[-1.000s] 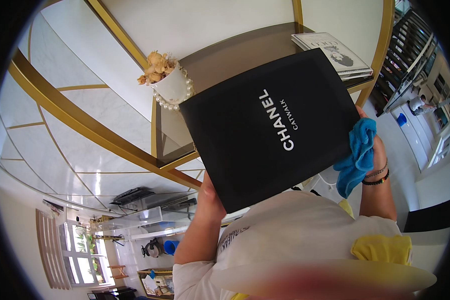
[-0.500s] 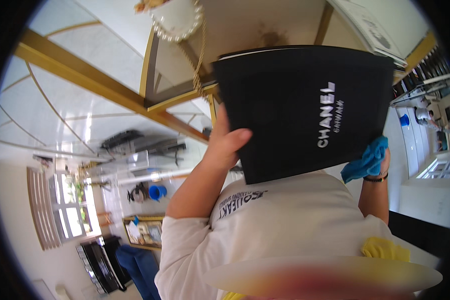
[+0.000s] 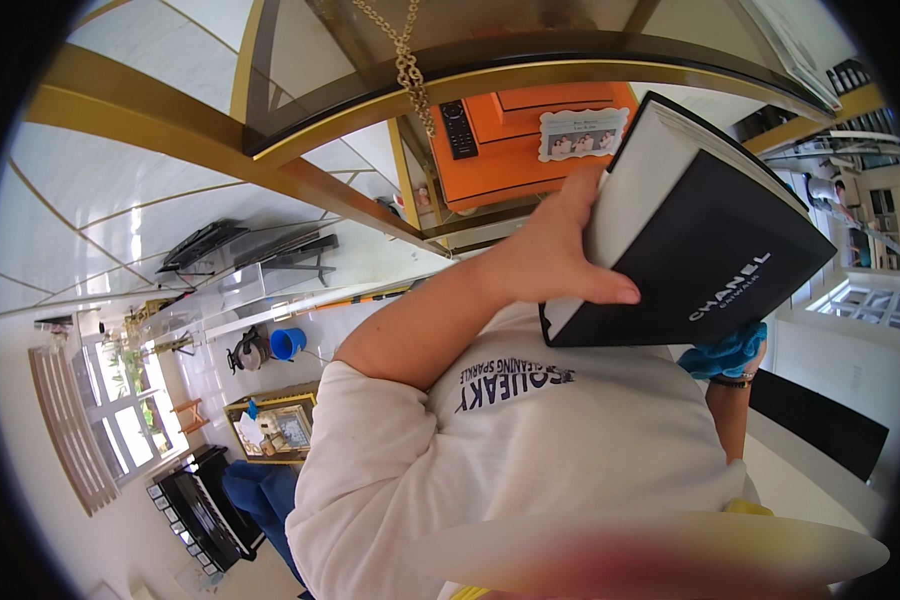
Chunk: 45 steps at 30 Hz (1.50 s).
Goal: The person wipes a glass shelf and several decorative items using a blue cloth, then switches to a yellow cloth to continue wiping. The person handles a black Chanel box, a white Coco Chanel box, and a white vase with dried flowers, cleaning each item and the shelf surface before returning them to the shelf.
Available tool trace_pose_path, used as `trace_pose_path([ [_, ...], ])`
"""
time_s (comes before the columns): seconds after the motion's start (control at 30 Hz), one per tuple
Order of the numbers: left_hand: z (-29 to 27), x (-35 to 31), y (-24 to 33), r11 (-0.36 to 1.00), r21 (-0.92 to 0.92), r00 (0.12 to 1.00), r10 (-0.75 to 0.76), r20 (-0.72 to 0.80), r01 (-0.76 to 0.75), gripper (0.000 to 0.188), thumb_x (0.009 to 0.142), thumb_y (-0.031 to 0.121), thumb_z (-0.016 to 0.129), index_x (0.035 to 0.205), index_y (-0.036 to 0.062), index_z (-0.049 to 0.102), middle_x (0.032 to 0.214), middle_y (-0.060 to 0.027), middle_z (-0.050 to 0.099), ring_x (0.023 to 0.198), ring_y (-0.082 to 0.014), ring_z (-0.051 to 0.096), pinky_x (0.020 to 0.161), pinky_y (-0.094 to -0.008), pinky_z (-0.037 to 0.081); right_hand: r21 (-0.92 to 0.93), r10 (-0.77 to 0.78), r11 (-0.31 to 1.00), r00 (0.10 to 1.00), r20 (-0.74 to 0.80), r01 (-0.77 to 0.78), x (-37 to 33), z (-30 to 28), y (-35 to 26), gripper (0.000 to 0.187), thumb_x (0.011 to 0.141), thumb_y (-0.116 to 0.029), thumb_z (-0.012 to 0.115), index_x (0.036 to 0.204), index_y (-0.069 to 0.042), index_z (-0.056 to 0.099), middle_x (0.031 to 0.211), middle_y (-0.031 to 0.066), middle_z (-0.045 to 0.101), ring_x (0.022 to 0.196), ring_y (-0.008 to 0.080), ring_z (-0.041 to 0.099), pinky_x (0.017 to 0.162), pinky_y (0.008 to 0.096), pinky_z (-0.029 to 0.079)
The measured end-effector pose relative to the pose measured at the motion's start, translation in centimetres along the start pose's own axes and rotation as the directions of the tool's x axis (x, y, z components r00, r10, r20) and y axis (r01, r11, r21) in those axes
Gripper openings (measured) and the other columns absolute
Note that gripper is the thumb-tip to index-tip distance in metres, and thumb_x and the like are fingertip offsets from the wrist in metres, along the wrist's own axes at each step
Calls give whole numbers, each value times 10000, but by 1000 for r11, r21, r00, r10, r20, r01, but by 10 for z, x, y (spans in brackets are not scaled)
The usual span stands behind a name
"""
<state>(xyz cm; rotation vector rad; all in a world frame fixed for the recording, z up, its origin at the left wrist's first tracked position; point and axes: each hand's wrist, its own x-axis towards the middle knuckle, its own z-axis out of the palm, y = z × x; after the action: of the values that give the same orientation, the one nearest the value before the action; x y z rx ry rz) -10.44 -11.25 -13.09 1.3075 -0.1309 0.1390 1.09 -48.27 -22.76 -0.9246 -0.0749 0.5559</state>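
A thick black hardcover book (image 3: 715, 235) with light lettering is tilted in front of my chest, its pale page edges turned toward the left. My left hand (image 3: 575, 250) grips it along that page side, thumb on the front cover and fingers round the far edge. Beneath the book's lower right corner, my right hand (image 3: 753, 360) is closed on a bunched blue cloth (image 3: 720, 352). Most of its fingers are hidden by the cloth and book, and whether it also supports the book I cannot tell.
A gold-framed shelf unit (image 3: 370, 95) with dark glass stands ahead, a gold chain (image 3: 410, 75) hanging over its edge. On a lower level are orange boxes (image 3: 500, 180), a black remote (image 3: 459, 130) and a scalloped photo frame (image 3: 582, 135). A blue bucket (image 3: 288, 344) stands at left.
The book has turned from flat cover-up to a tilt and shifted right, showing its pages. My left hand has moved right with it. The orange boxes have come into sight.
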Motion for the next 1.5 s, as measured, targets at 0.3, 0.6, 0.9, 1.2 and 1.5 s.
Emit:
trace_pose_path([
  [0.3, -37, 15, -15, 948, -310, 985, -119, -123, 76, 1040, 583, 461, 745, 1342, -10, 211, 1247, -172, 423, 1149, -259, 438, 974, -358, 346, -21, 7, 1000, 996, -86, -8, -6, 35, 22, 284, 772, -207, 514, 1013, -59, 530, 743, 36, 589, 638, 168, 586, 578, 283, 508],
  [0.6, -80, -40, -47, 926, -352, 902, -264, -341, 138, 814, 637, 429, 690, 1254, -1, 379, 1170, -147, 508, 1059, -263, 521, 908, -368, 428, -191, 227, 956, 974, 6, -222, 20, 74, 30, 637, 710, -196, 541, 1285, 19, 369, 958, 74, 587, 777, 122, 582, 682, 255, 494],
  [0.9, -81, -121, -60, 880, -476, 796, -295, -529, 10, 694, 710, 426, 623, 1245, 30, 429, 1213, -132, 502, 1099, -282, 500, 939, -399, 407, -354, 476, 843, 868, 139, -406, 83, 91, 53, 600, 705, -84, 480, 1282, 42, 380, 974, 60, 593, 785, 91, 578, 712, 223, 481],
  [1.2, -30, -167, -70, 879, -393, 492, -225, -841, -270, 713, 700, 443, 598, 1254, 32, 416, 1234, -144, 479, 1116, -312, 474, 950, -441, 383, -567, 681, 695, 658, 322, -442, 160, 138, 82, 593, 719, -75, 452, 1297, 31, 369, 905, 34, 594, 721, 67, 555, 658, 205, 467],
  [1.5, 51, -192, -132, 836, -275, 65, -279, -958, -474, 684, 691, 411, 580, 1234, 21, 438, 1210, -152, 499, 1098, -324, 487, 946, -437, 387, -833, 900, 405, 326, 290, -377, 200, 158, 131, 499, 774, -111, 456, 1267, -39, 448, 869, 45, 624, 670, 88, 584, 582, 225, 487],
])
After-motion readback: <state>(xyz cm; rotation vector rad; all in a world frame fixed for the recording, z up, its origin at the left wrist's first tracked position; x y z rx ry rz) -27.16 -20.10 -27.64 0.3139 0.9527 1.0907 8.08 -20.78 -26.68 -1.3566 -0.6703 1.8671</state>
